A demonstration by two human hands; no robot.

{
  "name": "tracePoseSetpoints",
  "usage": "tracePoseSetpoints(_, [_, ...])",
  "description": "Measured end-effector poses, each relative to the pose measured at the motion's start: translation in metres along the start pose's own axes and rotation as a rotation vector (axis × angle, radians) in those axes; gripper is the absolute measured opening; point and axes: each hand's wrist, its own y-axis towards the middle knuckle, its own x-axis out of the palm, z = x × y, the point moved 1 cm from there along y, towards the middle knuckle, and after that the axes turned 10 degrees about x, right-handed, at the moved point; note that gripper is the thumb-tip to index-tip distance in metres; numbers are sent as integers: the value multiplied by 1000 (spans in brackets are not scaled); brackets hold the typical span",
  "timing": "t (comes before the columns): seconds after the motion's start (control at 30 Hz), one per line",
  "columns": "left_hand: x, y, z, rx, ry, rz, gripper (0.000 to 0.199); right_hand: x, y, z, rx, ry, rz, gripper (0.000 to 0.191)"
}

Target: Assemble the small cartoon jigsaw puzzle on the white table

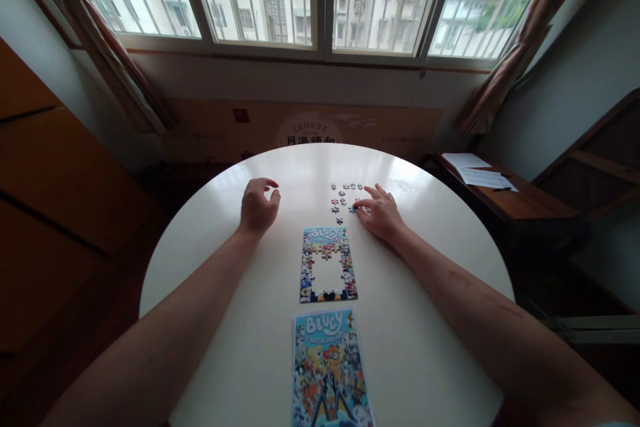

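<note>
My left hand [259, 205] rests on the white round table, left of the puzzle, its thumb and forefinger apart with nothing between them. Over at the loose pieces, my right hand [380, 212] has thumb and forefinger closed at a small bluish jigsaw puzzle piece [353, 209]. Its other fingers spread over the tabletop and hide some pieces. Several loose jigsaw pieces [342, 201] lie to the left of that hand. Nearer me is the partly assembled Bluey jigsaw puzzle [306, 273], a frame of joined pieces around an open white middle. Below it lies a printed Bluey picture sheet [327, 353].
The white round table [210, 320] fills the middle of the view. A wooden side table [480, 193] with papers [483, 177] and a pen stands at the right. Behind are a large box [200, 127] and a barred window; a wooden cabinet [45, 173] is on the left.
</note>
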Motion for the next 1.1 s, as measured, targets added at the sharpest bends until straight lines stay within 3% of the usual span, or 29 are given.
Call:
tracePoseSetpoints(0.3, [0,0,7,46,3,-30,10,-6,0,-10,-26,-37,-31,17])
tracePoseSetpoints(0.5, [-3,-1,18,84,-35,-53,10,-9,-1,-12,41,17,-53,15])
tracePoseSetpoints(0.67, [-9,-2,34,158,-92,-86,9,-19,-5,-14,90,114,-128,11])
tracePoseSetpoints(0.77, [-11,-4,53,202,-147,-170,10,-30,-8,-18,95,200,-148,10])
tracePoseSetpoints(0.9, [-13,-12,86,271,-287,-336,14,-49,-15,-29,126,499,-168,9])
tracePoseSetpoints(1.1, [-18,-23,124,168,-519,-431,23,-60,-40,-63,320,1249,-439,21])
